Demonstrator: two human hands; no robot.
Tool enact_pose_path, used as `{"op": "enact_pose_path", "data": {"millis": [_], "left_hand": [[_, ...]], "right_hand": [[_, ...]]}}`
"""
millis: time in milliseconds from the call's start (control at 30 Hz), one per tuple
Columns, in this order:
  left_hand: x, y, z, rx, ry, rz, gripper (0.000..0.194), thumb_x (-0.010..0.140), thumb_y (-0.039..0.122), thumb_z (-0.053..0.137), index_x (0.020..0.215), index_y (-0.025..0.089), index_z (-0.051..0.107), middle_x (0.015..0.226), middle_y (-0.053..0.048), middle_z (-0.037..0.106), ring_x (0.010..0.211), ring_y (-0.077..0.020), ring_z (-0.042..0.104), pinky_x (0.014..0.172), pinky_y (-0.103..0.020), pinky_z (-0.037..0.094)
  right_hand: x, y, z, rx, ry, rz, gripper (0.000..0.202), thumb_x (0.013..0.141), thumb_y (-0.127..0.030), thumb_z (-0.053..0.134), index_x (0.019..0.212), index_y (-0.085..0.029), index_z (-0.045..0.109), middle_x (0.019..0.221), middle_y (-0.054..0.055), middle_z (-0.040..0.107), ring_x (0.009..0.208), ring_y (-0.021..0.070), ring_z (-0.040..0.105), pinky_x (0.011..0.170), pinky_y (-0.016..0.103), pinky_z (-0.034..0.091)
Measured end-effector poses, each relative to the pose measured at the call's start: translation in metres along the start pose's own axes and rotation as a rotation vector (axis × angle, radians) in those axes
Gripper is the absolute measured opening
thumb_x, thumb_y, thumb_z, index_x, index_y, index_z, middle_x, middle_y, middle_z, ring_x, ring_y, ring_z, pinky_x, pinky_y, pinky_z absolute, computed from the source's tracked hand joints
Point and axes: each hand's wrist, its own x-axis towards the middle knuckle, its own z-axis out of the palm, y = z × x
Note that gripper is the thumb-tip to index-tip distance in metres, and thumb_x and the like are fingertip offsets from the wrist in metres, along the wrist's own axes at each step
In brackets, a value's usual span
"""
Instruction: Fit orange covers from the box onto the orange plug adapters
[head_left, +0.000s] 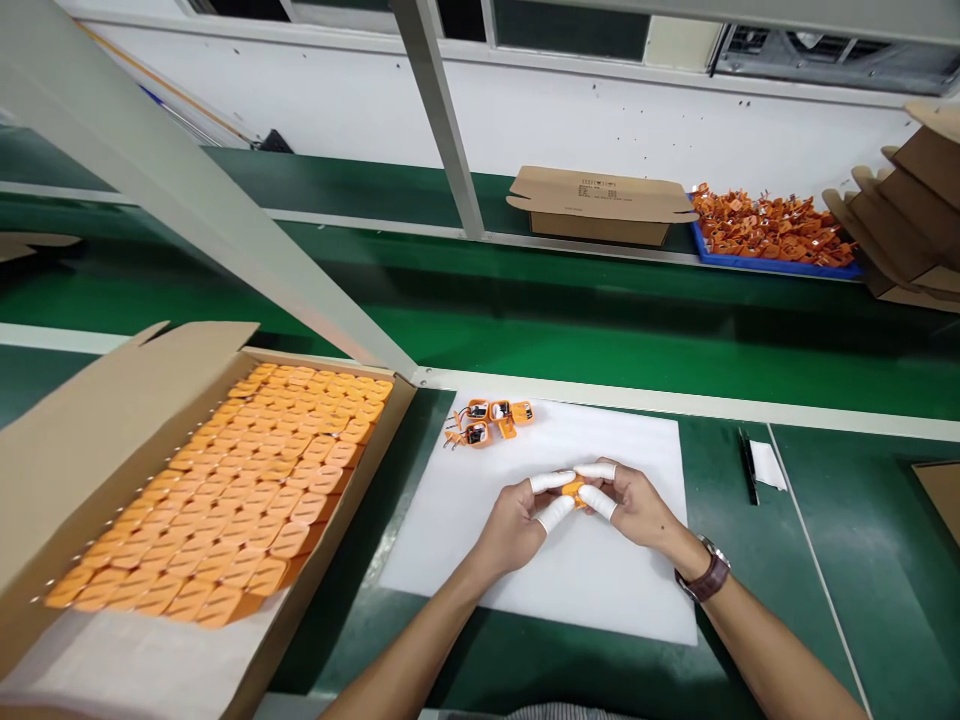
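Note:
Between my two hands is a small orange plastic part [574, 491], held above a white foam sheet [600, 600]. My left hand [519, 520] pinches it from the left with thumb and forefinger. From the right, my right hand [631, 502] grips the same part. White coverings wrap several of my fingertips and thumbs and hide much of the part. Toward the sheet's back left corner lie several orange housings [478, 433] with dark and white innards showing, some with wires and metal prongs sticking out.
An open cardboard box [352, 495] on the left holds rows of orange pieces. A dark pen-like tool [748, 468] lies beside a white slip [769, 466]. On the back shelf sit a carton [600, 205], a blue tray [780, 266] heaped with orange parts, and stacked cardboard [911, 215].

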Motion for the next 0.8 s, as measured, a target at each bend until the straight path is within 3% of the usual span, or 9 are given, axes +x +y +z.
{"op": "enact_pose_path", "data": {"millis": [200,467,700,800], "left_hand": [[0.0027,-0.0021,0.0036,-0.020,0.050,-0.029,0.039,0.076,0.039,0.083,0.108,0.017,0.076,0.108,-0.010,0.079,0.099,-0.0286,0.074,0.094,-0.043,0.061],[0.0014,0.0007,-0.0007,-0.019,-0.015,-0.013,0.037,0.080,0.036,0.080,0.113,0.019,0.074,0.110,-0.010,0.079,0.102,-0.0291,0.074,0.098,-0.046,0.059],[0.0000,0.0015,0.0032,-0.031,-0.002,-0.037,0.039,0.077,0.036,0.083,0.111,0.018,0.074,0.115,-0.011,0.077,0.107,-0.0303,0.072,0.101,-0.047,0.058],[0.0002,-0.0012,0.0062,-0.020,0.031,-0.042,0.040,0.077,0.038,0.082,0.110,0.017,0.073,0.115,-0.013,0.076,0.098,-0.0285,0.074,0.090,-0.044,0.062]], "right_hand": [[-0.0016,-0.0055,-0.0063,0.028,-0.113,-0.015,0.038,0.093,-0.042,0.067,0.125,-0.022,0.065,0.108,0.006,0.058,0.095,0.0175,0.062,0.090,0.035,0.054],[-0.0011,-0.0067,0.0003,-0.013,-0.029,-0.003,0.031,0.092,-0.043,0.068,0.115,-0.022,0.069,0.093,0.002,0.055,0.083,0.0154,0.059,0.078,0.030,0.055],[-0.0002,-0.0031,-0.0019,0.091,-0.080,-0.003,0.032,0.091,-0.042,0.071,0.117,-0.024,0.068,0.105,0.005,0.060,0.093,0.0169,0.064,0.091,0.035,0.055],[-0.0001,-0.0042,-0.0041,0.115,-0.084,-0.017,0.034,0.091,-0.044,0.070,0.119,-0.024,0.068,0.110,0.005,0.062,0.093,0.0162,0.065,0.094,0.036,0.055]]}}
